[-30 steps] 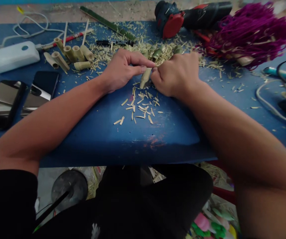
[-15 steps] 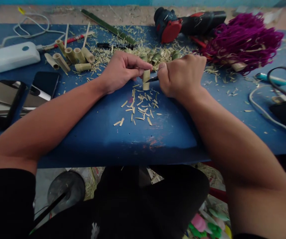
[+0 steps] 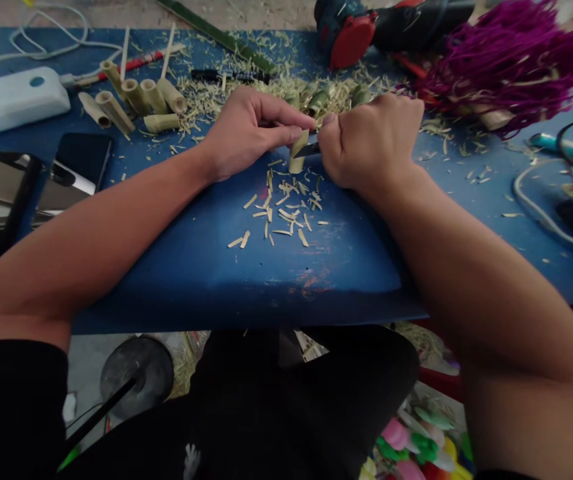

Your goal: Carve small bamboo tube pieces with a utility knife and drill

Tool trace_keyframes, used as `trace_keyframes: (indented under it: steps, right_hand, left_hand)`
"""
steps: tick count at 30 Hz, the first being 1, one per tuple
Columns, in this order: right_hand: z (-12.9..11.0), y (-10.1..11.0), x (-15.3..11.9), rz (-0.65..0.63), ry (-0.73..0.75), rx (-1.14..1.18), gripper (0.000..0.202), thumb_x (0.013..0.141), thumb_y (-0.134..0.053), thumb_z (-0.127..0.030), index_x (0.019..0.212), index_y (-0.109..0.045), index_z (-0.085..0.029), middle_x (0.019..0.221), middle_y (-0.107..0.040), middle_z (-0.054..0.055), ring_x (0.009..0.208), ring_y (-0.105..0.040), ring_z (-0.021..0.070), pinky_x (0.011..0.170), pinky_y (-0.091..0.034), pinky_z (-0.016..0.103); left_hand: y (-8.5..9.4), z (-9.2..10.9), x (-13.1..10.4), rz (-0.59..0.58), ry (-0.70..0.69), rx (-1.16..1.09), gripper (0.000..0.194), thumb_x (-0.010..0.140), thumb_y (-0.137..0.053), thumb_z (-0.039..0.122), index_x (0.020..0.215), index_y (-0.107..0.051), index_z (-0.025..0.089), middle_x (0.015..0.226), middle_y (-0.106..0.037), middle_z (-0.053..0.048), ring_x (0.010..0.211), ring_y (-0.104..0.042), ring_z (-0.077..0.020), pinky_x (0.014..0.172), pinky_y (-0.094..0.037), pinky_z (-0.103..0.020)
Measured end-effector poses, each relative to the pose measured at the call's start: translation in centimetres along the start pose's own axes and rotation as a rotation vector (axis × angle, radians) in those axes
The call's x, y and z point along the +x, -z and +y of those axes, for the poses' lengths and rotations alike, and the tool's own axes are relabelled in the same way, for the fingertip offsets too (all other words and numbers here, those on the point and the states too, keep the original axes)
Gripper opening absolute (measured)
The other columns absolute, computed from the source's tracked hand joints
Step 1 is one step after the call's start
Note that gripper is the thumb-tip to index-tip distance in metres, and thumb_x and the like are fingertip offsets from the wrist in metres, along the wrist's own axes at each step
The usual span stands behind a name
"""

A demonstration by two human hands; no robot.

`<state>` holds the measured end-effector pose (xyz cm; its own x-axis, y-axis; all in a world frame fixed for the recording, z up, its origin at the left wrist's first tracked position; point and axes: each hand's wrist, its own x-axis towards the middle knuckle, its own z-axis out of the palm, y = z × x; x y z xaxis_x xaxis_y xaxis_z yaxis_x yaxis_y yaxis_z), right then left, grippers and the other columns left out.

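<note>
Between the thumb and fingers of my left hand point(image 3: 254, 132) is a short bamboo piece point(image 3: 297, 155), its lower end near the tabletop and leaning slightly. My right hand point(image 3: 366, 143) is closed in a fist around a knife; the handle is hidden in the fist. The dark knife blade point(image 3: 308, 150) points left and lies against the bamboo's surface. Thin bamboo shavings point(image 3: 289, 212) are scattered on the blue table point(image 3: 226, 290) just below the piece. More green bamboo pieces point(image 3: 320, 101) lie among shavings behind my hands.
Several cut bamboo tubes point(image 3: 136, 97) stand and lie at the left, near a white power bank-like box point(image 3: 16, 100) and two phones point(image 3: 74, 170). At the back are a power tool point(image 3: 349, 37) and a purple string bundle point(image 3: 514, 67). A white cable point(image 3: 541, 200) curves at the right.
The bamboo piece has gone from upright to slightly tilted, with the blade still on it. My view has shifted a little, so the things at the back sit higher in the picture.
</note>
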<state>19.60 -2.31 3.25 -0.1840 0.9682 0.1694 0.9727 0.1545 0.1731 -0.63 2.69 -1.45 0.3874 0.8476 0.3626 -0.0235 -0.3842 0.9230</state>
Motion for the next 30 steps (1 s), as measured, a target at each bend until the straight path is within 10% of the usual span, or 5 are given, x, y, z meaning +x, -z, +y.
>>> trace_keyframes:
  steps: [30]
  right_hand:
    - [0.0,-0.1,-0.4,-0.053,0.059,-0.002,0.07,0.111,-0.028,-0.041,0.128,-0.082,-0.001,0.122,-0.077,0.035,0.113,-0.075,0.046,0.081,-0.033,0.049]
  left_hand:
    - [0.0,-0.4,0.4,-0.024,-0.046,0.03,0.023,0.083,-0.086,0.009,0.095,-0.094,0.028,0.088,-0.087,0.0,0.068,-0.066,-0.0116,0.064,-0.053,-0.032]
